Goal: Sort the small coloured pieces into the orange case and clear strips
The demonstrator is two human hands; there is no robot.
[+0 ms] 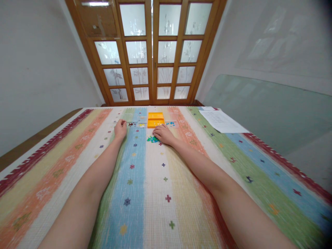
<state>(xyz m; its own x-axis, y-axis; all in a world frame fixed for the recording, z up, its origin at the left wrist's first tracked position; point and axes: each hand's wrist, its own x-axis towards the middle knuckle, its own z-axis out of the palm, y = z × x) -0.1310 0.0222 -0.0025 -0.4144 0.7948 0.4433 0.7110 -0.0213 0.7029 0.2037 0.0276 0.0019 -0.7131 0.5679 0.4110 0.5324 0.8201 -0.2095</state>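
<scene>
My left hand (120, 129) rests at the left end of a row of clear plastic compartments. Its fingers are closed in a pinch, and what they hold, if anything, is too small to make out. Beside it lie small dark red-brown pieces (132, 124) in a clear compartment, then yellow pieces (141, 125). My right hand (164, 134) bends over a small pile of green and blue pieces (152, 139) on the cloth, its fingers apart and touching the pile's edge. Just behind that hand stands an open yellow box (156, 116) with a few pale pieces in its front part.
Blue pieces (170, 123) lie in a clear compartment right of the yellow box. Printed paper sheets (221, 120) lie at the table's far right. A striped tablecloth (155, 193) covers the table. Behind it stand wooden doors (153, 52) with frosted panes.
</scene>
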